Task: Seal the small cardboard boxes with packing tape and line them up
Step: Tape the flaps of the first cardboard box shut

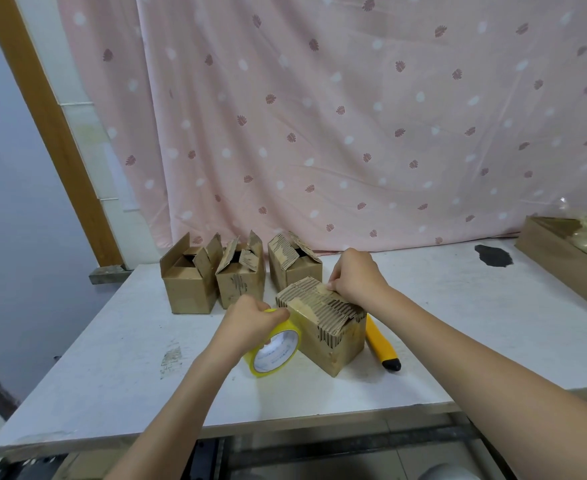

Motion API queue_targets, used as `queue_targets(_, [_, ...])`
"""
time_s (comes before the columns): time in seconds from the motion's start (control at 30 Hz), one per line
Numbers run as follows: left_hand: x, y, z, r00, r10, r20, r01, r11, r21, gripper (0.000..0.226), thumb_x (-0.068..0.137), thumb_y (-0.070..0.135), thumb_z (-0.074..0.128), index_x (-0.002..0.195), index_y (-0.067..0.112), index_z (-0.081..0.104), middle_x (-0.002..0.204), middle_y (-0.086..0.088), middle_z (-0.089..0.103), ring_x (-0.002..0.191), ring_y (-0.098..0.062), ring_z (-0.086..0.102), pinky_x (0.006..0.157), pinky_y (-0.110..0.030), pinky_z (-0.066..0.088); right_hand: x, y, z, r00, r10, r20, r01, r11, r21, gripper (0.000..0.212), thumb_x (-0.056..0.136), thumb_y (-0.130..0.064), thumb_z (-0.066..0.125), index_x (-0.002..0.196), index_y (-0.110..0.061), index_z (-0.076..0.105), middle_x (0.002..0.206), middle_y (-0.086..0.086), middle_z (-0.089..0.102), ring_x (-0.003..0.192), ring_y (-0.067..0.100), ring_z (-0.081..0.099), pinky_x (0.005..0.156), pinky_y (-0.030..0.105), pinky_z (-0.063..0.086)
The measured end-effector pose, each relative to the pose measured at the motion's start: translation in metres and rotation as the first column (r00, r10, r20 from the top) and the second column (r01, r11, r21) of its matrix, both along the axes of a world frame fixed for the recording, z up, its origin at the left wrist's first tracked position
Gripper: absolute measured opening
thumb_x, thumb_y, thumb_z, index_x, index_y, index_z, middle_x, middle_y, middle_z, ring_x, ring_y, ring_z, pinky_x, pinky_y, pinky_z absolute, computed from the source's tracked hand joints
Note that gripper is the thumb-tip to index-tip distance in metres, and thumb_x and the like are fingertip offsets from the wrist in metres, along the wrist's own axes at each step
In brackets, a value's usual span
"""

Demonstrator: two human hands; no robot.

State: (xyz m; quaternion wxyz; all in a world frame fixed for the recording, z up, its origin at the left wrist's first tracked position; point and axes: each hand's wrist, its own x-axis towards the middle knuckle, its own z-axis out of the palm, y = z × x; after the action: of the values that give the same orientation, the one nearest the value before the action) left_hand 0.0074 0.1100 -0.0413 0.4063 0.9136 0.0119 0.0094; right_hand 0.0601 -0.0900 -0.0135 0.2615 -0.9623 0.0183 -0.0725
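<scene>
A small worn cardboard box point(333, 341) with shut flaps sits in the middle of the white table point(458, 323). My left hand point(250, 322) grips a roll of yellow packing tape point(276, 348) against the box's left side, and a strip of tape runs from the roll over the box's top. My right hand point(354, 277) pinches the far end of the tape down on the top's far edge. Behind stand three more boxes in a row, with flaps open: a left box point(188, 285), a middle box point(240, 282) and a right box point(294, 265).
A yellow utility knife point(380, 344) lies just right of the taped box. A long cardboard tray point(562, 268) with clear plastic wrap stands at the far right. A pink patterned curtain point(354, 116) hangs behind the table. A dark stain point(493, 255) marks the tabletop.
</scene>
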Motion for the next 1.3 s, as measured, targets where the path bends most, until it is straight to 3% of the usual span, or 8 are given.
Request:
queue_targets(0.27, [0.005,-0.005,-0.001,0.998,-0.017,-0.052,0.016,1.0,-0.027,0.054,0.085,0.034,0.07,0.054,0.02,0.028,0.046,0.004,0.023,0.04,-0.012,0.047,0.053,-0.027,0.027,-0.003,0.0,-0.004,1.0,0.024,-0.012,-0.026,0.986,-0.162,0.017,0.085,-0.003,0.058,0.095,-0.006,0.072,0.101,0.012,0.068,0.09,0.027,0.062,0.08,0.039,0.057])
queue_targets(0.37, [0.006,-0.004,-0.002,0.999,-0.019,-0.051,0.018,1.0,-0.017,0.055,0.086,0.034,0.07,0.054,0.02,0.028,0.043,0.006,0.022,0.046,-0.016,0.046,0.053,-0.027,0.025,-0.019,0.005,0.0,0.995,0.075,0.069,-0.06,0.979,-0.196,0.018,0.094,-0.014,0.055,0.103,-0.005,0.068,0.104,0.014,0.065,0.096,0.033,0.061,0.081,0.04,0.054])
queue_targets(0.5, [0.006,-0.001,-0.004,0.998,-0.015,-0.057,0.013,1.0,-0.027,0.053,0.086,0.035,0.069,0.054,0.02,0.03,0.043,0.006,0.026,0.054,-0.02,0.048,0.055,-0.028,0.027,-0.05,0.023,-0.002,0.962,0.273,-0.003,-0.263,0.927,-0.267,0.03,0.103,-0.033,0.04,0.083,-0.014,0.052,0.089,0.012,0.059,0.094,0.036,0.058,0.069,0.036,0.041])
queue_targets(0.6, [0.005,0.003,-0.004,0.998,-0.018,-0.057,0.016,0.999,-0.04,0.052,0.085,0.034,0.071,0.054,0.02,0.032,0.047,0.003,0.028,0.054,-0.02,0.05,0.057,-0.029,0.029,-0.062,0.022,-0.01,0.92,0.379,-0.103,-0.392,0.869,-0.303,0.042,0.105,-0.044,0.031,0.118,-0.013,0.054,0.133,0.009,0.055,0.125,0.029,0.048,0.095,0.037,0.042])
queue_targets(0.7, [0.005,0.004,-0.004,0.998,-0.005,-0.055,0.003,0.999,-0.039,0.051,0.086,0.033,0.07,0.055,0.019,0.032,0.046,0.003,0.029,0.057,-0.02,0.05,0.057,-0.029,0.029,-0.072,0.011,-0.012,0.918,0.374,-0.131,-0.396,0.859,-0.323,0.059,0.105,-0.049,0.023,0.153,-0.016,0.029,0.161,-0.001,0.024,0.147,0.02,0.021,0.115,0.035,0.024])
queue_targets(0.87, [0.007,0.0,-0.005,0.999,-0.013,-0.051,0.012,1.0,-0.018,0.05,0.085,0.034,0.07,0.055,0.019,0.032,0.045,0.004,0.029,0.047,-0.017,0.049,0.057,-0.028,0.03,-0.077,0.003,-0.015,0.92,0.386,-0.068,-0.384,0.853,-0.352,0.064,0.103,-0.055,0.022,0.156,-0.019,0.024,0.163,-0.005,0.018,0.15,0.016,0.014,0.117,0.033,0.021])
queue_targets(1.03, [0.008,0.0,-0.009,0.999,-0.035,-0.031,0.035,0.999,-0.016,0.052,0.086,0.035,0.07,0.055,0.019,0.031,0.046,0.004,0.025,0.041,-0.012,0.046,0.056,-0.028,0.029,-0.074,-0.003,-0.031,0.841,0.541,-0.002,-0.482,0.748,-0.457,0.066,0.099,-0.062,0.03,0.156,-0.029,0.021,0.162,-0.01,0.021,0.15,0.011,0.014,0.122,0.031,0.014])
queue_targets(1.3, [0.007,0.006,-0.005,0.997,-0.063,-0.043,0.062,0.998,-0.031,0.048,0.086,0.042,0.07,0.064,0.015,0.038,0.067,-0.01,0.03,0.045,-0.014,0.052,0.06,-0.029,0.029,-0.074,0.007,-0.034,0.895,0.445,-0.015,-0.406,0.802,-0.438,0.064,0.102,-0.056,0.024,0.154,-0.02,0.027,0.162,0.002,0.023,0.15,0.016,0.017,0.123,0.036,0.008])
